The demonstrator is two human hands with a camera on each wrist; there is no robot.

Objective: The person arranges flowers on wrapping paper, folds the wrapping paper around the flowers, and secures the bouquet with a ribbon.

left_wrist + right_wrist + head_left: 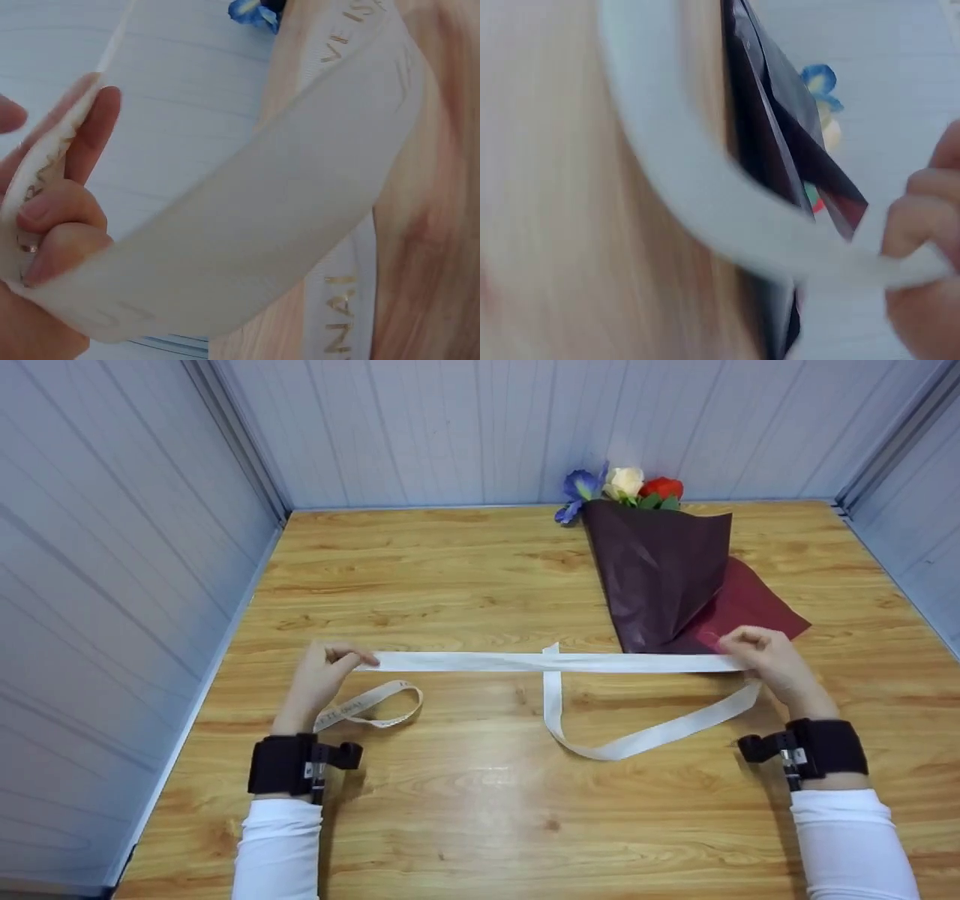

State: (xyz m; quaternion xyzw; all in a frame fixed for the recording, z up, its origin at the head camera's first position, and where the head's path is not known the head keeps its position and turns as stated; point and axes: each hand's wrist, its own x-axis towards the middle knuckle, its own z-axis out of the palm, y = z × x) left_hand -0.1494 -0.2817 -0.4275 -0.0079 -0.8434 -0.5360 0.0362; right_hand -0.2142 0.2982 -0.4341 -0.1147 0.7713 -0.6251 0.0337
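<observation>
A white ribbon is stretched level between both hands above the table. My left hand pinches its left part between thumb and fingers; a loop of ribbon with gold lettering hangs below that hand. On the other side my right hand pinches the ribbon, and a loose length droops from it in a curve toward the middle. Behind the right hand lies a bouquet in dark maroon wrapping paper, with blue, cream and red flowers at its top. The ribbon is blurred in the right wrist view.
The wood-grain table is enclosed by pale panel walls at the back and both sides. A red sheet of wrapping spreads out from the bouquet's lower right. Black camera bands sit on both wrists.
</observation>
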